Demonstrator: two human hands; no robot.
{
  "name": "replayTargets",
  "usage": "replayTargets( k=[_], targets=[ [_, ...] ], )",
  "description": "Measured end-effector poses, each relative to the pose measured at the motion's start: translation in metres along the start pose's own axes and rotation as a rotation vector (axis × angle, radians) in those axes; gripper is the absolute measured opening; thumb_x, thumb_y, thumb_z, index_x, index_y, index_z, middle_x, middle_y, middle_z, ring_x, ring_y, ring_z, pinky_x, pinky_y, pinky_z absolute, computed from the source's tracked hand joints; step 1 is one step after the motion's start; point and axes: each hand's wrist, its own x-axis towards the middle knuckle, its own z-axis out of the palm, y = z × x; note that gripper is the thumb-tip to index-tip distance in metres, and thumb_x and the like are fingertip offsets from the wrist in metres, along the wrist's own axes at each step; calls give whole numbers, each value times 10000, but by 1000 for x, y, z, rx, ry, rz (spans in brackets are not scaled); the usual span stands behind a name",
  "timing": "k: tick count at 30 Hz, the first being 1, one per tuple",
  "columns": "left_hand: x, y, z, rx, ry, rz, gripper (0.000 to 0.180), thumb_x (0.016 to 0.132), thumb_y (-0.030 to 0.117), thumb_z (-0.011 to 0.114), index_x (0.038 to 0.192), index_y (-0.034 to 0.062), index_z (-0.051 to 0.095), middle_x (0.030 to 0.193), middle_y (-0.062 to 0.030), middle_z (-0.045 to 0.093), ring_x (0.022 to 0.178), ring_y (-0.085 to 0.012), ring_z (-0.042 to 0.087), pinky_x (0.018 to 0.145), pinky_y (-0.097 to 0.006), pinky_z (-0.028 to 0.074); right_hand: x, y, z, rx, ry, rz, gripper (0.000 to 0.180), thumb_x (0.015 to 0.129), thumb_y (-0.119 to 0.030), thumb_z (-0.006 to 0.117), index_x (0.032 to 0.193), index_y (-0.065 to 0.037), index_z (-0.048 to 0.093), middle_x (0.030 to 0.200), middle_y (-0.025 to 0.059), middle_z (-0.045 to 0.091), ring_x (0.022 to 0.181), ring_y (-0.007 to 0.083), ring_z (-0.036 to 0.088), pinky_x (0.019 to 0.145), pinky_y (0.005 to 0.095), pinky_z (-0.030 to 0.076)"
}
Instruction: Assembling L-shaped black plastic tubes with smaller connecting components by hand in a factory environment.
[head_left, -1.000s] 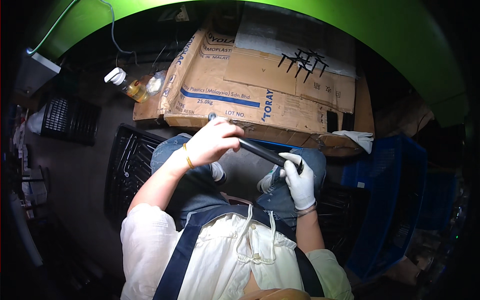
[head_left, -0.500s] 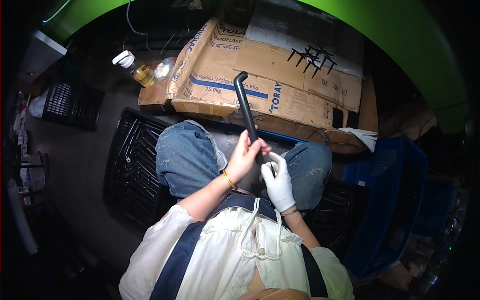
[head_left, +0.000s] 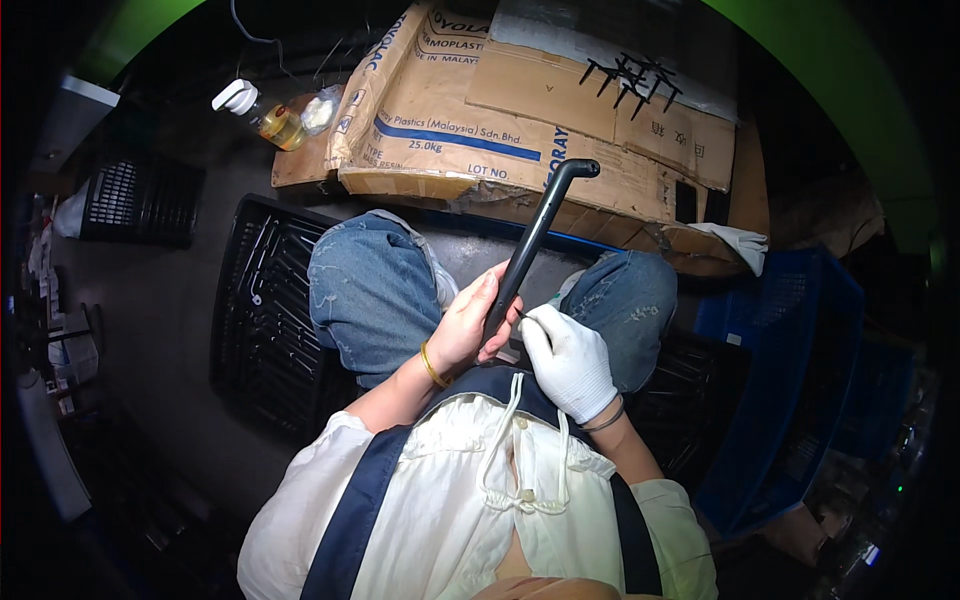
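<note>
My bare left hand [head_left: 474,325], with a gold bracelet at the wrist, is wrapped round the lower part of a black bent tube [head_left: 537,236]. The tube slants up to the right, its short angled end over the cardboard. My right hand [head_left: 570,362] wears a white knit glove. Its thumb and forefinger are pinched close to the tube's right side, by the left fingertips. A thin dark bit shows at that pinch, too small to name. Several small black T-shaped pieces [head_left: 632,82] lie in a cluster on the cardboard at the far right.
A flattened carton surface [head_left: 440,175] spans the far side, with a white glove [head_left: 738,243] at its right corner. A bottle of yellow liquid [head_left: 272,122] stands far left. Black crate [head_left: 232,330] with dark tubes sits left; blue crates [head_left: 765,420] stand right.
The tube's bent end has swung to the right and turned outward. My left hand has moved slightly down and left. The gloved right hand has turned, knuckles up, and come against the tube's side.
</note>
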Motion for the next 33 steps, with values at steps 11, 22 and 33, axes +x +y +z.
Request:
replayTargets(
  k=[11,22,33],
  targets=[
    [-7,-5,2,74,33,23,510,1070,351,296,1493,66,310,879,-57,549,441,-46,399,365,-182,315,0,-5,4,-68,-64,22,111,907,-198,599,866,-100,629,760,137,648,678,359,648,588,437,506],
    [-6,-13,7,162,92,128,505,1065,304,357,1502,56,304,807,-40,534,455,-36,369,414,-179,312,1,0,9,-154,-156,-4,164,953,-261,510,886,-121,564,749,107,654,625,337,650,563,445,521],
    [-2,-28,9,141,201,216,493,1069,293,345,1505,66,302,785,-32,529,444,-27,365,393,-183,308,-3,6,24,-105,-79,7,175,968,-267,502,881,-123,550,666,138,648,579,353,647,541,455,524]
  ],
)
